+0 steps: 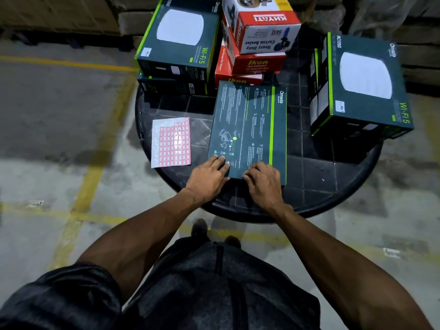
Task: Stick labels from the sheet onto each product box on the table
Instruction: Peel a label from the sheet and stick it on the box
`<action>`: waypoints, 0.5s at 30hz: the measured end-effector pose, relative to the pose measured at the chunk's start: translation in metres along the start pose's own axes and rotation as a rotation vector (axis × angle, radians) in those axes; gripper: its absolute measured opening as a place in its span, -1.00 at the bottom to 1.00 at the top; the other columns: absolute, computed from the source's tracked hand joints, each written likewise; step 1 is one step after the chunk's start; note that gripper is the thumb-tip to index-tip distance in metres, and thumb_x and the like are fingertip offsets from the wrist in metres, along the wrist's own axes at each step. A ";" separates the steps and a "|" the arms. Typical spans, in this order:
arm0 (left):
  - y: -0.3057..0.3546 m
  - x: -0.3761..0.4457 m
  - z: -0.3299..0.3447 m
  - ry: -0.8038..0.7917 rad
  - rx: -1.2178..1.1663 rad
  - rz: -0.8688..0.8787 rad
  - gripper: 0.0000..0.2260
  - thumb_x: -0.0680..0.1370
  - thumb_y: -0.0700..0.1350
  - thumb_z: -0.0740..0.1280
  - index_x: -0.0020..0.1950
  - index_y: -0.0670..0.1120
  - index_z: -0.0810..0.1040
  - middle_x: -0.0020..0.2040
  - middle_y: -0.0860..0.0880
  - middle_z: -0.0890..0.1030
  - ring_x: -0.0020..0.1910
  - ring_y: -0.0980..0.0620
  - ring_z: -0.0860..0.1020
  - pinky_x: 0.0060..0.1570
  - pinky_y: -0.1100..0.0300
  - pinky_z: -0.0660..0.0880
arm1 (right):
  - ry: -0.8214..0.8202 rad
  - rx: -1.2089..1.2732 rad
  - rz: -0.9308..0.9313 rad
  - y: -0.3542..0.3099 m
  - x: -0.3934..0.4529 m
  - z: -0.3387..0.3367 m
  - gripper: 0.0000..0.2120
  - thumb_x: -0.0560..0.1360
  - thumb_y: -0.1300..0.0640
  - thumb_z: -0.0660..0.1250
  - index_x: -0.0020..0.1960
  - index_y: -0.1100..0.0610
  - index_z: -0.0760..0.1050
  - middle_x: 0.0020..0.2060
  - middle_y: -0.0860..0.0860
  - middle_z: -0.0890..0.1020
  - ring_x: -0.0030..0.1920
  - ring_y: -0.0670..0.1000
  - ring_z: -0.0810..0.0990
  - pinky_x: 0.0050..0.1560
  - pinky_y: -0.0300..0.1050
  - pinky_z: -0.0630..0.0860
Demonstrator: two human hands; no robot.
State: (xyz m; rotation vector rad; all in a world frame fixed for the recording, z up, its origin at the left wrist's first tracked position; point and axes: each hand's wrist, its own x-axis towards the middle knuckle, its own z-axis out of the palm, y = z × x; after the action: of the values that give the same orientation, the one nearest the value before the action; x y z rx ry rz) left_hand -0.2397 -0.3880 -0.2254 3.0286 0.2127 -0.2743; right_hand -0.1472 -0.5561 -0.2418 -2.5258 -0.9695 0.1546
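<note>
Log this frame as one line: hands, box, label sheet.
left hand: fingers flat on dark box near edge | right hand: fingers curled at same edge | label sheet: flat on table, left of box, untouched

A box [247, 132] is lying flat at the centre of the round table [333, 186], with the label sheet [171, 142] lying just to its left. Both hands, left hand [208, 175] and right hand [263, 182], are resting on its lower edge. Stacked boxes are sitting at upper left [178, 41], upper centre [257, 27] and right [362, 84].
</note>
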 end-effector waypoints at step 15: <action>-0.001 0.001 0.003 -0.002 -0.017 -0.006 -0.54 0.67 0.10 0.08 0.51 -0.10 0.27 0.51 -0.09 0.27 0.52 -0.08 0.19 0.37 0.03 0.32 | 0.090 -0.094 -0.111 0.001 -0.005 0.002 -0.95 0.47 0.13 0.42 -0.12 0.11 0.61 -0.12 0.04 0.57 -0.13 0.15 0.52 -0.04 0.03 0.42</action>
State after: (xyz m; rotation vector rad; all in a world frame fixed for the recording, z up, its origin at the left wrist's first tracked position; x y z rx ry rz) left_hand -0.2391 -0.3875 -0.2281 3.0118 0.2222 -0.2747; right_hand -0.1513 -0.5592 -0.2445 -2.5310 -1.1004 -0.0387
